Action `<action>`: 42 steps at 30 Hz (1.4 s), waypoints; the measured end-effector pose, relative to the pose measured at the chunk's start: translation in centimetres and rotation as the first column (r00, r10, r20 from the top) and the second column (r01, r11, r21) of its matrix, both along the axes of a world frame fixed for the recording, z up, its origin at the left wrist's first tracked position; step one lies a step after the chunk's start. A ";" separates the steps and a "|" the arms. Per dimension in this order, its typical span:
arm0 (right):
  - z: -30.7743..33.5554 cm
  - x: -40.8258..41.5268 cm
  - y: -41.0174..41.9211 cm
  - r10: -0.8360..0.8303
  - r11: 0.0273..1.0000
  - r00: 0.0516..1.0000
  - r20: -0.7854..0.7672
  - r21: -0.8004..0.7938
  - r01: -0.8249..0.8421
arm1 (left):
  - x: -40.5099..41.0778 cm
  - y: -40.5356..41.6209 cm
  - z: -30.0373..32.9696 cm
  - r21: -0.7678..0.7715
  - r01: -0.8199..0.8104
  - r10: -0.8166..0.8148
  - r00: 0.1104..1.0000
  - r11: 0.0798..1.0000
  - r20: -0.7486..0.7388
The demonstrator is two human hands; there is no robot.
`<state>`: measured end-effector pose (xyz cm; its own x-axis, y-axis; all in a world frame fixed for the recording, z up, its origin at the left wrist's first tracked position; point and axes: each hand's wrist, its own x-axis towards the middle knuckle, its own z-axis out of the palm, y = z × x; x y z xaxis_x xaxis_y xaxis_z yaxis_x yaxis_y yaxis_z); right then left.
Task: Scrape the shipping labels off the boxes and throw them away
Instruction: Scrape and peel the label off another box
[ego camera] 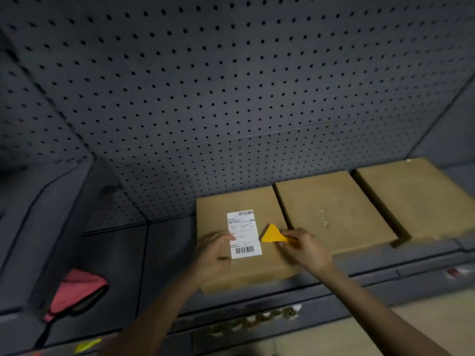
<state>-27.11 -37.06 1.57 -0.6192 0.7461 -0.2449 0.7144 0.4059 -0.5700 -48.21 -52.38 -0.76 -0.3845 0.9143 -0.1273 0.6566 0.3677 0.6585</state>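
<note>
- Left hand (214, 250) lies flat on the box (267, 204), fingertips touching the label (244, 233) (white, barcoded)
- Right hand (304, 249) pinches the orange scraper (273, 233) at the label's right edge

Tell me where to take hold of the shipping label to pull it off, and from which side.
Pinch the shipping label by its right long edge, coming from the right. The orange scraper in the right hand has its blade at that edge, so it should lift first. The left hand rests along the left edge, on the box.
</note>
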 end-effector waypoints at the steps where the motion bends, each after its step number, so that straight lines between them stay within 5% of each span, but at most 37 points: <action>1: -0.1 0.4 -0.5 0.017 1.000 1.000 0.027 0.011 -0.017 | -0.4 -0.4 -0.6 -0.035 0.063 -0.065 0.997 0.997 -0.041; 10: 1.8 1.4 -5.2 0.224 0.968 0.968 0.115 0.091 -0.235 | 0.8 0.2 -1.2 -0.136 0.119 -0.122 0.992 0.983 -0.016; 18: 1.4 -0.9 -8.6 0.440 0.880 0.887 0.142 0.130 -0.458 | -2.7 -1.1 -0.8 -0.107 0.345 -0.333 0.936 0.933 0.111; 23: 0.5 -3.2 -9.8 0.360 0.912 0.920 0.156 0.151 -0.382 | -3.0 -0.9 -1.7 -0.068 0.307 -0.297 0.946 0.949 0.131; 30: 1.3 -3.5 -10.8 0.282 0.929 0.928 0.243 0.173 -0.328 | -3.8 -0.3 -1.2 -0.208 0.407 -0.429 0.901 0.889 -0.070; 42: 0.8 -4.0 -12.2 0.196 0.955 0.944 0.266 0.169 -0.246 | -4.0 1.6 -0.9 -0.179 0.354 -0.357 0.934 0.918 0.016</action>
<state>-31.12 -49.25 2.34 -0.7136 0.6459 -0.2713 0.7006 0.6554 -0.2824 -52.17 -50.78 -1.70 -0.0422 0.9545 -0.2951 0.7760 0.2174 0.5922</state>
